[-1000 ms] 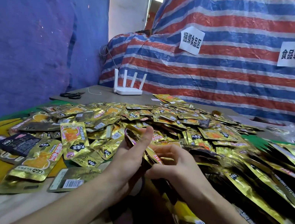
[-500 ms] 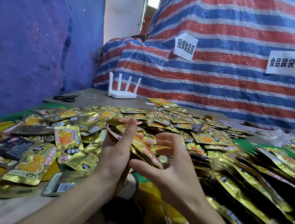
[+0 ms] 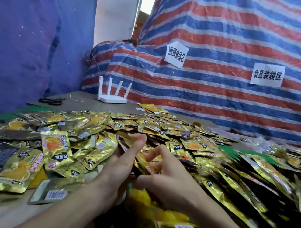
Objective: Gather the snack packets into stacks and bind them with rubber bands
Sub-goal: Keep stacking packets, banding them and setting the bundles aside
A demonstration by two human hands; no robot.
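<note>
striped tarp (image 3: 238, 39) behind; router (image 3: 111, 97) and scissors (image 3: 52, 101) beyond loose packets (image 3: 56, 146); left hand (image 3: 116, 170) and right hand (image 3: 169, 184) grip one packet stack (image 3: 140, 161).

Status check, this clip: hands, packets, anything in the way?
Left hand grips small packet stack. Right hand curled round same stack, which looks unbound. Loose packets heaped all round; nothing blocking.

site: makeshift food-packing workshop | striped tarpaulin (image 3: 227, 99) is hanging as walls | paper signs (image 3: 176, 54) are marking work zones | loose snack packets (image 3: 163, 130) are covering the table (image 3: 88, 99)
</note>
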